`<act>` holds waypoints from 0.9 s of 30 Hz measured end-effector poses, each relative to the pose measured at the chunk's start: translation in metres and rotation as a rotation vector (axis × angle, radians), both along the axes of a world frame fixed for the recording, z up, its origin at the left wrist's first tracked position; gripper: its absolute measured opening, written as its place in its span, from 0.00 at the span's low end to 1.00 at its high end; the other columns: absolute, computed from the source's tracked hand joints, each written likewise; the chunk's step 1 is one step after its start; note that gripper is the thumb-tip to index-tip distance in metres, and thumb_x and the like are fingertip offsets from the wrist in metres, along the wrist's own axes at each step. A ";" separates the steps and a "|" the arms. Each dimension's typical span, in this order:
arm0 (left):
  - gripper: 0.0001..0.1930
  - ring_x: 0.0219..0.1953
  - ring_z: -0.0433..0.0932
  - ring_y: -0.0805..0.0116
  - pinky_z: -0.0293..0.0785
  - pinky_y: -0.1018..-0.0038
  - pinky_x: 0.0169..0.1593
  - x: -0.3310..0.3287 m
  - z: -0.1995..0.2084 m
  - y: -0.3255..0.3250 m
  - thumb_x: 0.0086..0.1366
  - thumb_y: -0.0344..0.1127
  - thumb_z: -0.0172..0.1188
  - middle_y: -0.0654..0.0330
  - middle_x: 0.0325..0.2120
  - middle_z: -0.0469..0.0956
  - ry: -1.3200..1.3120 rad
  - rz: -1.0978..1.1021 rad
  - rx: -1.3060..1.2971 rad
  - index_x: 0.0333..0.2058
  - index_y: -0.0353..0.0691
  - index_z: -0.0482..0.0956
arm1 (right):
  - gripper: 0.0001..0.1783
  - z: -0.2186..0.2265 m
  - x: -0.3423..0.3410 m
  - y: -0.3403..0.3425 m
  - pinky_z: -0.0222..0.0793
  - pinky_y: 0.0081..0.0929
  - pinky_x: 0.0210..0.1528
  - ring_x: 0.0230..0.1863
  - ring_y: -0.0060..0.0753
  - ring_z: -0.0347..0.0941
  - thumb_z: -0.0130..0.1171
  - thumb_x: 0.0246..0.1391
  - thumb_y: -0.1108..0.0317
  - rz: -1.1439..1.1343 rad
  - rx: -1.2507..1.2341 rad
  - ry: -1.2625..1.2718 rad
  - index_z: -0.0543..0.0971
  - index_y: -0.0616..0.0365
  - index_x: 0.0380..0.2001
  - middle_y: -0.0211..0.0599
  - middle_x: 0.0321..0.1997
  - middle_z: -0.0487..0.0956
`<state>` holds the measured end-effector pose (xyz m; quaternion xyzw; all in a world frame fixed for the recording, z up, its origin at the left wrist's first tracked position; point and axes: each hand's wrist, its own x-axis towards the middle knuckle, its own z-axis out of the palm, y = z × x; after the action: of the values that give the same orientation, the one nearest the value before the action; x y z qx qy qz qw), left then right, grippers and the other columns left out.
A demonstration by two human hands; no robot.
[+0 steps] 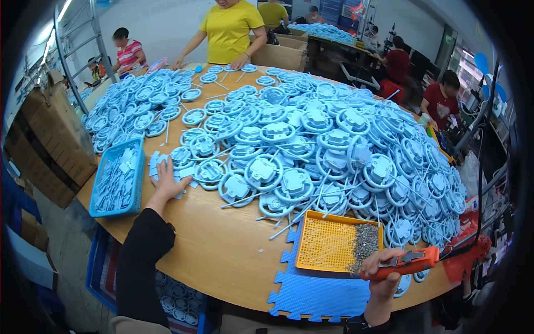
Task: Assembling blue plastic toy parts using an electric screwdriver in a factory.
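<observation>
My left hand (166, 181) is spread with fingers apart over several small flat light-blue pieces (179, 173) on the wooden table, at the left edge of the big pile. My right hand (382, 273) is wrapped round an orange-red electric screwdriver (409, 261) with a black cord, its tip over the corner of a yellow tray (320, 268). Silvery screws (366, 244) lie heaped in the right part of that tray. A light-blue ring-shaped part with a stick (236, 188) lies just right of my left hand.
A huge heap of ring-shaped blue parts (314, 122) covers much of the table (222, 245). A blue basket (139, 192) of small flat pieces stands at the left. A blue foam mat (317, 292) lies under the tray. Across the table stands a person in yellow (231, 30).
</observation>
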<state>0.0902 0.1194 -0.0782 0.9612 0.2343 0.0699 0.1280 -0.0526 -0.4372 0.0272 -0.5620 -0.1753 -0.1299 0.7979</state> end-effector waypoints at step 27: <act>0.17 0.26 0.74 0.57 0.65 0.63 0.29 -0.136 0.085 -0.244 0.51 0.43 0.65 0.50 0.23 0.74 -0.182 -0.291 -0.077 0.28 0.34 0.73 | 0.35 0.016 -0.047 -0.060 0.66 0.27 0.51 0.47 0.27 0.73 0.67 0.46 0.65 0.149 -0.359 0.057 0.65 0.61 0.56 0.36 0.44 0.77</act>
<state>-0.0461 -0.1245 0.0068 0.9690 0.0826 0.1286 0.1943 -0.0992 -0.4975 0.0428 -0.6841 -0.2142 -0.0210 0.6969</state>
